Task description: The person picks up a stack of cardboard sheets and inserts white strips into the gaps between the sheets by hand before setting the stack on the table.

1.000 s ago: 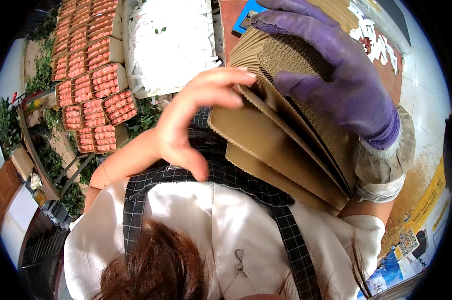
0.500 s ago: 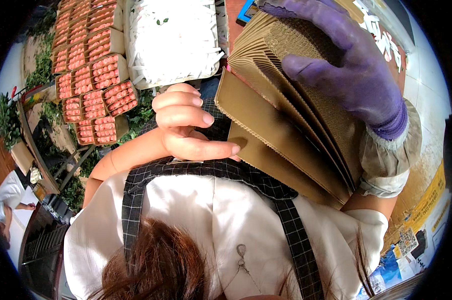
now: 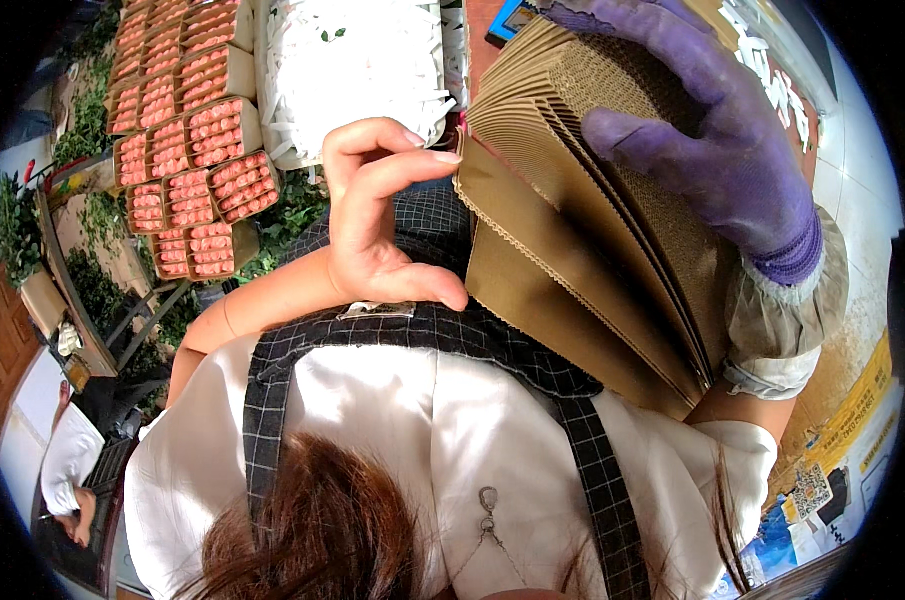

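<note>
A thick stack of brown corrugated cardboard sheets point(image 3: 543, 235) fans out in front of my chest, its near sheets spread apart. My right hand point(image 3: 718, 150), in a purple glove with a pale sleeve cover, grips the stack from the right side, thumb on the near side and fingers over the far part. My left hand point(image 3: 378, 220) is bare, at the left edge of the stack. Its thumb and fingers are apart with nothing between them. The index fingertip is close to the upper left corner of the front sheets; whether it touches them I cannot tell.
At the far left, many brown cardboard boxes point(image 3: 188, 140) hold pink, round-topped items. A white tray of paper strips point(image 3: 358, 70) stands beyond my left hand. Green foliage point(image 3: 298, 210) lies beside the boxes. Another person in white point(image 3: 73, 440) is at the far left.
My left hand has risen along the cardboard's edge, and its thumb and fingers have spread apart. My right hand keeps its grip. The other person's arm and body have shifted.
</note>
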A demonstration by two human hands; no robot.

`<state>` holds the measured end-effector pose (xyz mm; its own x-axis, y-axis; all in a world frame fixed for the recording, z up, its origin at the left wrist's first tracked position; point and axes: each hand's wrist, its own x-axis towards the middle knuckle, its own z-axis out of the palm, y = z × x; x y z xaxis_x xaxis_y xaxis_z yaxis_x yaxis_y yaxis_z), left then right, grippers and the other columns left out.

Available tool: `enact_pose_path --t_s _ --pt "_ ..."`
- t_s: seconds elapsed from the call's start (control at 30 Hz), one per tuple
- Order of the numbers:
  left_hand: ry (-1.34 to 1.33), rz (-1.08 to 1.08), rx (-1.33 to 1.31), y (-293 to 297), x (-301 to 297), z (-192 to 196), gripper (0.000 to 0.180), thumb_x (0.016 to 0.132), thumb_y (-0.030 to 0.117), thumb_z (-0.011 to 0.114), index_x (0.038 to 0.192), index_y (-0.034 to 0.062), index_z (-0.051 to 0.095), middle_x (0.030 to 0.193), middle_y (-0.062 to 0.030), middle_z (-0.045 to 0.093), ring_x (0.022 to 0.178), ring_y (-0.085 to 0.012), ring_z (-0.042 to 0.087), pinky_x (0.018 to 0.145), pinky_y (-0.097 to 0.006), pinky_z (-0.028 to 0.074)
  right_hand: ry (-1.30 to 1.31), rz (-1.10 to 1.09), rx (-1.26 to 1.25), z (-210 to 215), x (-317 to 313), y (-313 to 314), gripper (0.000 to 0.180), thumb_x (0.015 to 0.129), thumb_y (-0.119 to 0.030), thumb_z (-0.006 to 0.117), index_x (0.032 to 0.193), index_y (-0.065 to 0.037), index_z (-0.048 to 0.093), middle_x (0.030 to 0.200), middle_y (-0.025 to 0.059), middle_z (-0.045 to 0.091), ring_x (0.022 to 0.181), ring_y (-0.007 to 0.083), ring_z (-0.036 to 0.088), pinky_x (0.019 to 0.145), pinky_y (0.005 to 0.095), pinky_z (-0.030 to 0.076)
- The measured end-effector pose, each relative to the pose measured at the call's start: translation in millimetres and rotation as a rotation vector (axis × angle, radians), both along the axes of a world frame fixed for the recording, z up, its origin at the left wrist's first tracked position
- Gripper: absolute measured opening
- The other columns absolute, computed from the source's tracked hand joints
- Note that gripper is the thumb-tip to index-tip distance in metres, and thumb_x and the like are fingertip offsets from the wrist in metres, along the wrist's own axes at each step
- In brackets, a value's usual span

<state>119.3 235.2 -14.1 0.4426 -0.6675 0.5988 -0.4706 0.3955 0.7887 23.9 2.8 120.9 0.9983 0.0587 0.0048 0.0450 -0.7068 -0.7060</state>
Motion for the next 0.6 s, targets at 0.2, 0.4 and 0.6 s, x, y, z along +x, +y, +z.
enact_pose_path --t_s 0.2,0.4,0.6 --pt "0.01 -0.033 0.019 -1.1 0.0 2.0 0.081 0.058 0.065 0.072 0.109 0.0029 0.059 0.105 -0.0108 0.037 0.094 -0.0205 0.04 0.082 -0.03 0.037 -0.013 0.002 -0.001 -9.5 -2.0 -5.1 0.053 0.075 -0.023 0.074 0.119 -0.002 0.053 0.131 0.0215 0.043 0.121 0.0341 0.044 0.099 0.0383 0.037" --pt "0.052 -0.061 0.012 -0.8 0.9 -3.3 0.082 0.062 0.069 0.066 0.109 0.0024 0.058 0.106 -0.0108 0.036 0.096 -0.0208 0.039 0.084 -0.031 0.036 0.005 -0.012 -0.031 -8.9 -1.9 -4.2 0.054 0.075 -0.024 0.074 0.12 -0.002 0.053 0.131 0.0215 0.042 0.121 0.0338 0.043 0.1 0.0383 0.037" --pt "0.129 -0.104 0.02 2.6 -0.4 -2.7 0.08 0.069 0.071 0.058 0.109 0.0013 0.058 0.107 -0.0114 0.036 0.097 -0.021 0.04 0.085 -0.031 0.035 0.015 -0.012 0.021 -3.0 -0.1 -0.8 0.055 0.074 -0.023 0.074 0.12 -0.002 0.053 0.131 0.0213 0.041 0.121 0.0333 0.043 0.1 0.0377 0.037"
